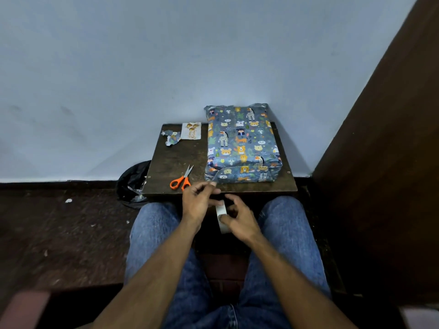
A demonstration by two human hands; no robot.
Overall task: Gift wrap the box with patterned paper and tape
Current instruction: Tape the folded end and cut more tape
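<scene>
1. Head view, looking down: a person in blue jeans [152,224] sits facing a small dark wooden counter [175,160] pushed against a pale blue wall [166,55].
2. The box [242,144], already covered in blue-grey patterned paper printed with cartoon animals, lies flat on the right half of the counter, its far end against the wall. A folded flap shows on its near end face.
3. Orange-handled scissors [181,179] lie on the counter just left of the box's near corner, blades closed and pointing away from the person.
4. At the far left corner of the counter lies a small white card [192,131] with gold decoration, and just beside it a crumpled scrap of the patterned paper [171,138].
5. The right hand [237,218] holds a white roll of tape [222,218] above the lap, just in front of the counter's near edge, fingers curled round the roll.
6. The left hand [198,201] is just beside it, its fingers pinched together on a strip of tape that runs from the roll, fingertips raised near the box's near left corner.
7. A black bag [133,181] holding paper scraps sits on the dark floor [59,229] left of the counter. A brown wooden panel [392,150] stands at right.
</scene>
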